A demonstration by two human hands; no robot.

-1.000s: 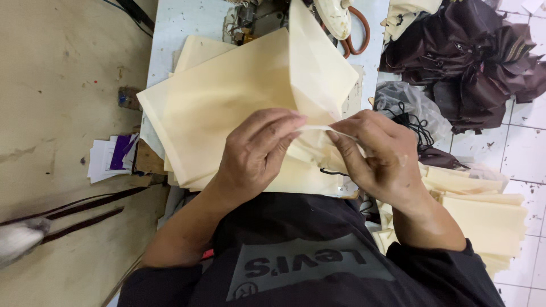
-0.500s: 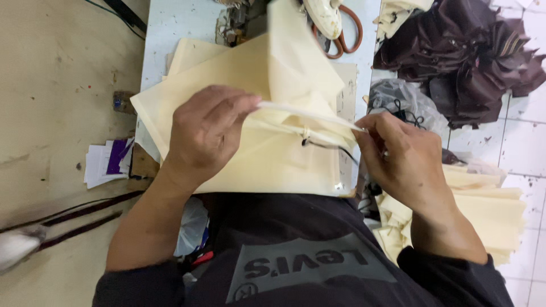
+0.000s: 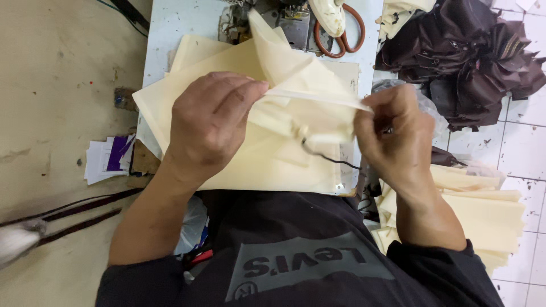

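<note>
My left hand (image 3: 213, 122) and my right hand (image 3: 392, 133) pinch the two ends of a folded edge of a cream fabric piece (image 3: 296, 99), stretched taut between them above a sewing table (image 3: 170, 28). A flap of the same cream fabric stands up toward the sewing machine (image 3: 290, 17). More flat cream pieces (image 3: 239, 165) lie beneath my hands. A thin black cord (image 3: 330, 159) hangs from the fabric under the stretched edge.
Orange-handled scissors (image 3: 341, 37) lie at the table's far side. A heap of dark brown fabric (image 3: 472, 57) sits on the tiled floor at right. A stack of cream pieces (image 3: 483, 216) rests by my right arm. Papers (image 3: 108, 159) lie at left.
My hands have drawn apart, the left going left and the right going right, pulling the folded fabric edge out straight between them.
</note>
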